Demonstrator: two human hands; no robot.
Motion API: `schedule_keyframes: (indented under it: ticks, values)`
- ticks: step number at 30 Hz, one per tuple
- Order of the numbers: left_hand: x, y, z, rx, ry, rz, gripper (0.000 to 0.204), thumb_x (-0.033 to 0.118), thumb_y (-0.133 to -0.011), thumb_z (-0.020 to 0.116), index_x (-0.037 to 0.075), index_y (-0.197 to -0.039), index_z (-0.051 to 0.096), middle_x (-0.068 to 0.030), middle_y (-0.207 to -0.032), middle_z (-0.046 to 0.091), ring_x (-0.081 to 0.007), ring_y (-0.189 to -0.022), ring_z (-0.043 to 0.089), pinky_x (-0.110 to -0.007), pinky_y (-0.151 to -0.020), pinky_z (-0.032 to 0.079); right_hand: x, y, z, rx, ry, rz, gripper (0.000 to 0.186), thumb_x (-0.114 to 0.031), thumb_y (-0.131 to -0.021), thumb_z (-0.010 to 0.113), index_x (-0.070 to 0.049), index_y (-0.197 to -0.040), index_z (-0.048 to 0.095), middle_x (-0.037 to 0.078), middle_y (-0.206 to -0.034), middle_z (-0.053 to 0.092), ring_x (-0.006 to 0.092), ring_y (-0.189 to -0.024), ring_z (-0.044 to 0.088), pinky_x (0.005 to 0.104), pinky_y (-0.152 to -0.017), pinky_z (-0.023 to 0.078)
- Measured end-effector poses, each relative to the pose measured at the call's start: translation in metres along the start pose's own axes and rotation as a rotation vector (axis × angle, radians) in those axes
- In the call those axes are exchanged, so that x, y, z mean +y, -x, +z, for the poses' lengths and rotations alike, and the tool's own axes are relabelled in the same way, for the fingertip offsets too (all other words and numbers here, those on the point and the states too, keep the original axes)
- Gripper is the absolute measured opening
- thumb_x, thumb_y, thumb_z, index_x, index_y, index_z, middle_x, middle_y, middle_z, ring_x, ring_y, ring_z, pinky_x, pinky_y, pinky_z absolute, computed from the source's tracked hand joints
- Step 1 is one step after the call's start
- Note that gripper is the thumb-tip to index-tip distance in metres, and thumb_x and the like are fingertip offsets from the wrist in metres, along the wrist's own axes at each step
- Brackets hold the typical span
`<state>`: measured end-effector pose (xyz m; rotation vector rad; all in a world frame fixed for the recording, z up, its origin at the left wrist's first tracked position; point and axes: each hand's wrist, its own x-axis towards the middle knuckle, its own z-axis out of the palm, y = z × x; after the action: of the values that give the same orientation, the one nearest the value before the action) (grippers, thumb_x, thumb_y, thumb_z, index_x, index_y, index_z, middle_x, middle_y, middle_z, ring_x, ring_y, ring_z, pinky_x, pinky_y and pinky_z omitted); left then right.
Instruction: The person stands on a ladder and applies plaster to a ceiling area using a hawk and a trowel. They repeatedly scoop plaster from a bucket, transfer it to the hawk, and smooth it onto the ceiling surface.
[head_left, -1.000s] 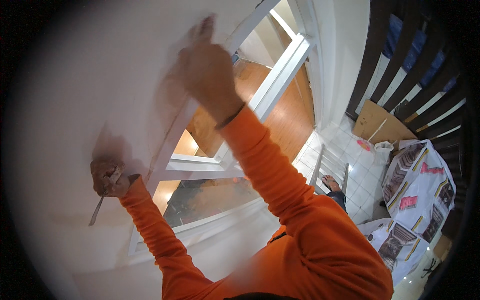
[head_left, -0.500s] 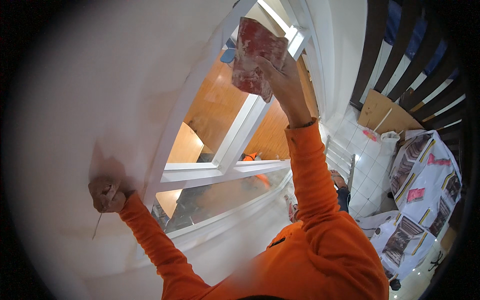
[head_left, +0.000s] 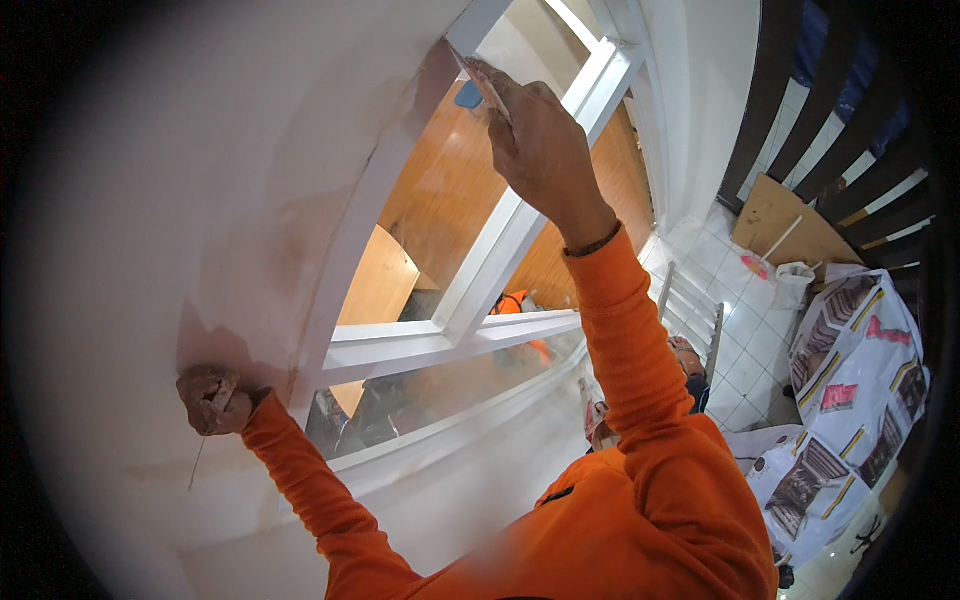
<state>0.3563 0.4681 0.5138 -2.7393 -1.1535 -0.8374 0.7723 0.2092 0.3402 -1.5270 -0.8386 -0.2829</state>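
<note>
My right hand (head_left: 548, 150) is raised at the white window frame (head_left: 345, 215), fingers closed on a worn reddish sheet that looks like sandpaper (head_left: 488, 88). The sheet is seen nearly edge-on, at the frame's upper left edge beside the white wall (head_left: 240, 140). Low on that wall, my left hand (head_left: 215, 402) is closed in a fist, coated with pale dust. What it grips, if anything, I cannot make out. A thin dark strand (head_left: 195, 467) shows just below it.
Through the frame's openings show a wooden floor (head_left: 435, 190) and an orange item (head_left: 510, 302). To the right are a ladder (head_left: 695, 315), a person's hand (head_left: 686, 355), a brown board (head_left: 785, 225), a white bag (head_left: 793, 285) and a printed sheet (head_left: 850, 400) over white tiles.
My right hand has turned the sandpaper from flat-on to edge-on and brought it left, to the frame's edge by the wall. The left hand stays nearly where it was.
</note>
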Motion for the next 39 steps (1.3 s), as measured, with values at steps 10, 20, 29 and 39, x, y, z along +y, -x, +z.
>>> schedule_keyframes:
  ticks: [10, 20, 29, 39]
  values:
    - [-0.003, 0.003, -0.004, 0.005, -0.005, 0.016, 0.044, 0.017, -0.097, 0.040, 0.000, -0.137, 0.030, -0.0104, -0.105, 0.061, -0.0129, -0.071, 0.057, -0.023, -0.059, 0.049, -0.043, 0.029, 0.012, -0.106, 0.003, -0.020, 0.057, 0.000, -0.078, 0.058, -0.011, -0.133, 0.052, 0.011, -0.088, 0.061, 0.0242, -0.077, 0.056, 0.0324, -0.062, 0.052]
    - [-0.008, -0.001, -0.002, 0.003, -0.012, 0.020, 0.047, 0.016, -0.098, 0.040, 0.001, -0.140, 0.028, -0.0100, -0.106, 0.061, -0.0118, -0.070, 0.057, -0.022, -0.059, 0.049, -0.076, 0.061, 0.023, -0.240, 0.054, -0.040, 0.049, -0.008, -0.083, 0.063, -0.005, -0.130, 0.051, 0.008, -0.121, 0.062, 0.0218, -0.086, 0.058, 0.0310, -0.060, 0.054]
    - [-0.012, 0.000, -0.004, -0.005, -0.023, 0.009, 0.049, 0.014, -0.098, 0.041, 0.001, -0.143, 0.026, -0.0097, -0.107, 0.062, -0.0109, -0.069, 0.057, -0.021, -0.058, 0.050, -0.021, 0.051, 0.009, -0.187, -0.763, 0.346, 0.033, -0.019, -0.091, 0.058, 0.000, -0.117, 0.053, 0.017, -0.100, 0.063, 0.0231, -0.089, 0.063, 0.0317, -0.074, 0.054]
    - [-0.030, -0.022, 0.003, -0.086, -0.067, 0.017, 0.052, 0.013, -0.098, 0.041, 0.001, -0.146, 0.024, -0.0094, -0.108, 0.062, -0.0098, -0.068, 0.058, -0.020, -0.057, 0.050, -0.022, -0.005, 0.016, -0.044, -0.760, 0.294, 0.033, -0.024, -0.096, 0.049, 0.003, -0.114, 0.053, 0.018, -0.092, 0.062, 0.0303, -0.078, 0.065, 0.0352, -0.073, 0.053]
